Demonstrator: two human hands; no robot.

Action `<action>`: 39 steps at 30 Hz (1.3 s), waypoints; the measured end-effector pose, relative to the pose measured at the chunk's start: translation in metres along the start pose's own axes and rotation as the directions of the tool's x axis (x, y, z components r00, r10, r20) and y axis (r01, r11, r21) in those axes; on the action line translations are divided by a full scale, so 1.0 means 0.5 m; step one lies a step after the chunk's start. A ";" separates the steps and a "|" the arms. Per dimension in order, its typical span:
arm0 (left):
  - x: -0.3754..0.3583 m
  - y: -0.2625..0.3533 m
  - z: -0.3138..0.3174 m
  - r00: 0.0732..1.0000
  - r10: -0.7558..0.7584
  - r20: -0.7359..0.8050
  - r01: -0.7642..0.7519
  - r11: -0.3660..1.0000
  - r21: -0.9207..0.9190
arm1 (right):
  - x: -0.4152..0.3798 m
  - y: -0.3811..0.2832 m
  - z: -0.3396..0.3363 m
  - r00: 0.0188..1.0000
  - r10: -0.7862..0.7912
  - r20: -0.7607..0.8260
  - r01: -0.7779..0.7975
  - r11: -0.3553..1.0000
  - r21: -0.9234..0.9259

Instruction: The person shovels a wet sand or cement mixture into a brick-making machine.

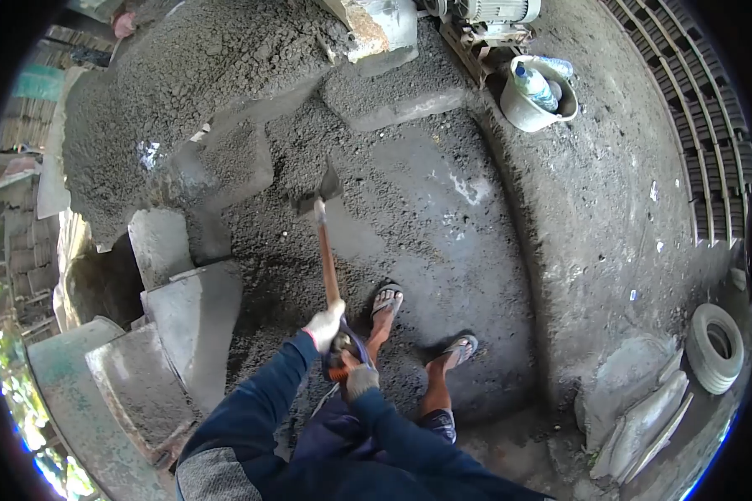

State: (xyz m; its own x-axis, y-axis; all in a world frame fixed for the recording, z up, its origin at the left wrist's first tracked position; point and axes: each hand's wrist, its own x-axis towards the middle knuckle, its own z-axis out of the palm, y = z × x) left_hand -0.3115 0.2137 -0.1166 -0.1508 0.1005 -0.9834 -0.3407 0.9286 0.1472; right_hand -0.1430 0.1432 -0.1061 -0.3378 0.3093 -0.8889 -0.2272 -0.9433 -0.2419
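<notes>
A person wears a dark navy long-sleeved top (267,388) with a heathered grey shoulder panel (216,476), pale gloves on the left hand (324,327) and right hand (362,382), dark shorts (330,434) and thong sandals (472,341).

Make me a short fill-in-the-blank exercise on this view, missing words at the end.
1. The hand nearer the blade is the person's own ____ one.
2. The other hand, like the first, wears a ____.
3. The bucket holds plastic ____.
4. The tire lies near the picture's ____ edge.

Missing words: left; glove; bottles; right.
</notes>
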 end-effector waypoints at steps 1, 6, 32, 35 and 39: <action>0.002 0.022 -0.026 0.999 -0.011 -0.036 0.010 0.999 -0.043 | 0.014 -0.014 0.043 0.998 0.057 -0.030 -0.056 0.998 0.029; -0.043 0.084 -0.100 0.997 0.031 -0.070 -0.038 0.994 -0.106 | 0.020 0.006 0.170 0.999 0.038 -0.025 -0.033 0.985 0.171; 0.275 0.090 0.041 0.997 0.054 0.051 -0.045 0.987 -0.155 | 0.329 -0.199 -0.255 0.853 -0.481 0.205 0.457 0.495 -0.739; 0.312 0.081 0.124 0.985 0.097 0.141 -0.013 0.865 -0.502 | 0.152 -0.149 -0.267 0.916 -0.384 0.112 0.397 0.833 -0.387; 0.389 0.041 0.244 0.974 0.085 0.211 0.113 0.624 -0.773 | -0.092 -0.151 -0.316 0.909 -0.315 -0.275 0.249 0.936 -0.249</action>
State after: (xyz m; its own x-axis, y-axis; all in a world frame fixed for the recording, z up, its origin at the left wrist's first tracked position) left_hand -0.2347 0.2961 -0.3180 0.0204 0.2527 -0.9673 -0.9472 0.3145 0.0622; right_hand 0.0340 0.1811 -0.1086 0.0153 0.5451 -0.8383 -0.0696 -0.8357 -0.5447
